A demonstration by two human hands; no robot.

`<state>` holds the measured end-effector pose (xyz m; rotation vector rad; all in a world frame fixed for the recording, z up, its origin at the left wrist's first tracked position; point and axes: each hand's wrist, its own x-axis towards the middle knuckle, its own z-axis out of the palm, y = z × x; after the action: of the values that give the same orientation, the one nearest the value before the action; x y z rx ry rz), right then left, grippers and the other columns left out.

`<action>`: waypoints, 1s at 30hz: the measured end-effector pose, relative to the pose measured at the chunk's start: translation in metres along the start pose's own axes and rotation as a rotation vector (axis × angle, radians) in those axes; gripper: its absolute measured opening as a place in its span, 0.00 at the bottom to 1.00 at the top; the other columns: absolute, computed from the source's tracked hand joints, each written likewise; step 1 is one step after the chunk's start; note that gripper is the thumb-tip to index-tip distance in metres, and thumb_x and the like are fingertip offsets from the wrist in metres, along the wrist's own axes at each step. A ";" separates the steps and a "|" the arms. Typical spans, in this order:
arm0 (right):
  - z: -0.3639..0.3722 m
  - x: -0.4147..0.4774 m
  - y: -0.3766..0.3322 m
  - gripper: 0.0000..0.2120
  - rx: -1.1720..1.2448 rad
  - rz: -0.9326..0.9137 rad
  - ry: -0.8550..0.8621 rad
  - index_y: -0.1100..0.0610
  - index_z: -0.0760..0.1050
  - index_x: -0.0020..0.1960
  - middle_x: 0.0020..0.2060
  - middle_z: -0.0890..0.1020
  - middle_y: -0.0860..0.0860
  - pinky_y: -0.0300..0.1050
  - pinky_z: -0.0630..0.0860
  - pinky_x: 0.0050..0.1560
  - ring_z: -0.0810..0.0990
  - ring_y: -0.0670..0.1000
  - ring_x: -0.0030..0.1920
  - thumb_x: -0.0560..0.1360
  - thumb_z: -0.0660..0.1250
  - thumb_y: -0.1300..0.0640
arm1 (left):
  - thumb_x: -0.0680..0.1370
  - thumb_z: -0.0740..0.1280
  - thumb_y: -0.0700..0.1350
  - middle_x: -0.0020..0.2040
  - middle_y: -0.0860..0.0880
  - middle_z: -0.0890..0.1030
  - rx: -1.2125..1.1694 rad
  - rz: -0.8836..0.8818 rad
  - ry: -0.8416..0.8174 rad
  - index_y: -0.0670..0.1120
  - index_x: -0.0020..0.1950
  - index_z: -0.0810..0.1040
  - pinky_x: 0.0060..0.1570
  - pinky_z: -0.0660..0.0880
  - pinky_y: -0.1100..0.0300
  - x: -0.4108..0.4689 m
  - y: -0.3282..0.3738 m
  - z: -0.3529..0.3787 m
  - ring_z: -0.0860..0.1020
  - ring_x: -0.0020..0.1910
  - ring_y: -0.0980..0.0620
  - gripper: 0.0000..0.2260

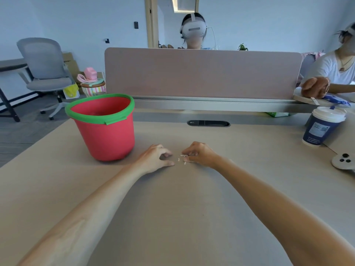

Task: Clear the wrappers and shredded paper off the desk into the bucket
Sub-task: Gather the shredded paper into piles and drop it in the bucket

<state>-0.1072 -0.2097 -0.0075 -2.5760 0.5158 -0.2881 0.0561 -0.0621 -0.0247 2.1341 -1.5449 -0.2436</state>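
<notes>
A red bucket with a green rim stands on the beige desk, left of centre. A few small white paper shreds lie on the desk between my two hands. My left hand rests on the desk just right of the bucket, fingers curled and apart, thumb tip close to the shreds. My right hand sits on the other side, its fingertips pinched at the shreds; whether it actually grips any is unclear. No wrappers are visible on the desk.
A blue paper cup with a white lid stands at the right. A white device lies near the right edge. A pink divider panel closes the back of the desk, with a cable slot before it. Two people sit beyond.
</notes>
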 end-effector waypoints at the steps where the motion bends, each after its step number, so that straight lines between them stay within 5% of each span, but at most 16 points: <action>1: 0.000 0.000 0.000 0.12 0.002 0.009 -0.003 0.56 0.82 0.54 0.44 0.75 0.50 0.33 0.65 0.44 0.73 0.46 0.44 0.72 0.72 0.55 | 0.69 0.73 0.58 0.48 0.54 0.75 -0.003 -0.005 0.001 0.51 0.58 0.80 0.57 0.71 0.58 0.000 0.001 0.000 0.72 0.56 0.52 0.21; 4: -0.004 -0.002 0.000 0.12 0.001 0.034 -0.024 0.56 0.82 0.54 0.47 0.77 0.52 0.28 0.67 0.41 0.74 0.46 0.44 0.72 0.72 0.55 | 0.67 0.74 0.60 0.48 0.54 0.74 0.007 -0.006 -0.006 0.51 0.59 0.80 0.56 0.71 0.58 0.003 0.009 0.002 0.72 0.55 0.53 0.24; 8: -0.011 -0.013 0.010 0.14 0.028 0.091 0.039 0.57 0.80 0.58 0.53 0.81 0.56 0.36 0.69 0.50 0.76 0.48 0.47 0.72 0.71 0.59 | 0.65 0.74 0.63 0.46 0.54 0.74 0.039 -0.011 0.004 0.52 0.57 0.80 0.53 0.71 0.57 0.013 0.026 0.011 0.71 0.52 0.53 0.25; 20: -0.017 -0.019 0.027 0.13 0.117 0.166 0.079 0.57 0.80 0.56 0.51 0.83 0.55 0.36 0.72 0.50 0.79 0.50 0.47 0.72 0.69 0.62 | 0.74 0.70 0.51 0.40 0.54 0.73 0.048 0.060 0.114 0.46 0.42 0.80 0.39 0.66 0.57 0.029 0.048 0.025 0.75 0.45 0.48 0.09; 26: -0.016 -0.020 0.024 0.13 0.124 0.159 0.078 0.57 0.80 0.57 0.51 0.83 0.54 0.35 0.71 0.50 0.77 0.47 0.46 0.73 0.68 0.61 | 0.78 0.64 0.51 0.48 0.51 0.76 0.164 0.079 0.046 0.48 0.46 0.77 0.43 0.68 0.56 0.036 0.048 0.022 0.75 0.52 0.48 0.08; 30: -0.012 -0.015 0.013 0.13 0.101 0.123 0.023 0.57 0.79 0.57 0.52 0.83 0.54 0.35 0.69 0.49 0.76 0.46 0.45 0.73 0.70 0.57 | 0.78 0.63 0.50 0.48 0.50 0.77 0.120 0.061 0.163 0.46 0.46 0.77 0.50 0.73 0.53 0.037 0.049 -0.003 0.74 0.53 0.48 0.08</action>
<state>-0.1279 -0.2195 -0.0057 -2.4350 0.6484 -0.2943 0.0290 -0.1072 0.0067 2.1351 -1.5610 0.0442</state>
